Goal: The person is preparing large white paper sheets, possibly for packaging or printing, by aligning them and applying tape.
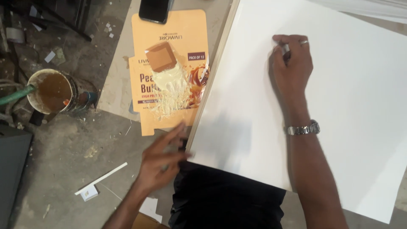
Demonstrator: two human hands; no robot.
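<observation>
A large white board lies flat in front of me, tilted across the view. My right hand rests on its upper middle, fingers curled with a small object pinched under them; I cannot tell what it is. A ring and a metal wristwatch show on that arm. My left hand is blurred, fingers spread, at the board's near left corner, touching its edge. Just above that hand lies a flattened orange carton with a smear of pale glue on it.
A dark phone lies at the carton's top edge. A tin of brown glue stands on the dirty floor at left, beside a green hose end. White strips and scraps lie on the floor near my left arm. My dark trousers show below the board.
</observation>
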